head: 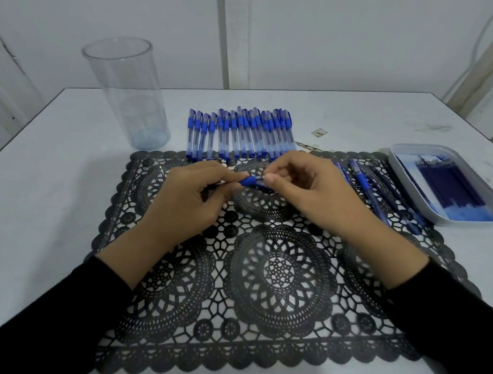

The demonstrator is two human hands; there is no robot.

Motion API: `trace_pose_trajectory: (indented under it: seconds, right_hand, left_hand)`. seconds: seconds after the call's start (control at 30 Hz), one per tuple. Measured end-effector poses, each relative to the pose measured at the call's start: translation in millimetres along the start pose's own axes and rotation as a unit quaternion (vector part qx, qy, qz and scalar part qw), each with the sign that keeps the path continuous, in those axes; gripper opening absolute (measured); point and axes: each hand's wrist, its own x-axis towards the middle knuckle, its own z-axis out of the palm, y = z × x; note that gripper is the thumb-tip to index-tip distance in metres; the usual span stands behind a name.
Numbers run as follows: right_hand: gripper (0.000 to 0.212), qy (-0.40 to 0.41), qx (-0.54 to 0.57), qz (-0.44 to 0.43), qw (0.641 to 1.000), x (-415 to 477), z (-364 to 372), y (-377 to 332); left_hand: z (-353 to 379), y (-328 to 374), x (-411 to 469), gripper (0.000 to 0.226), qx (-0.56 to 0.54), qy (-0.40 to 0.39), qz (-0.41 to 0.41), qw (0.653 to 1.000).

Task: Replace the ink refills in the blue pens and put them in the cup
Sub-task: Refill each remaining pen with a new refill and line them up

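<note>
Both hands hold one blue pen (252,181) just above the black lace mat (255,274). My left hand (187,203) pinches its tip end, where a bit of metal shows at the fingers. My right hand (307,188) pinches the barel side next to the blue grip. A row of several blue capped pens (239,134) lies beyond the mat. The tall clear cup (128,92) stands upright at the back left with no pens inside. A white tray (460,217) of dark blue refills (448,182) sits at the right.
Several loose pen parts and refills (378,191) lie on the mat's right edge beside the tray. A small scrap (318,132) lies on the white table (47,187) behind the mat. White walls rise close behind the table.
</note>
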Motion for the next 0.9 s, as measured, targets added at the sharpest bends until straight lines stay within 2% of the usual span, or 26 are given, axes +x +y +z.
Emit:
trace_pose_trajectory:
  seconds: [0.23, 0.4, 0.63, 0.9]
  right_hand:
    - [0.007, 0.026, -0.003, 0.011, 1.0, 5, -7, 8]
    - [0.007, 0.059, -0.1, 0.024, 0.993, 17, -7, 16]
    - [0.006, 0.034, -0.132, 0.049, 0.989, 32, -3, 19]
    - [0.014, -0.006, -0.168, 0.087, 0.982, 30, -9, 20]
  left_hand:
    - [-1, -4, -1, 0.023, 0.003, 0.002, -0.025, 1.0]
    - [0, -6, -2, 0.023, 0.019, 0.01, -0.045, 0.999]
    - [2, -6, 0, 0.022, 0.03, 0.024, -0.064, 0.997]
    - [3, -8, 1, 0.022, 0.034, 0.021, -0.07, 0.997]
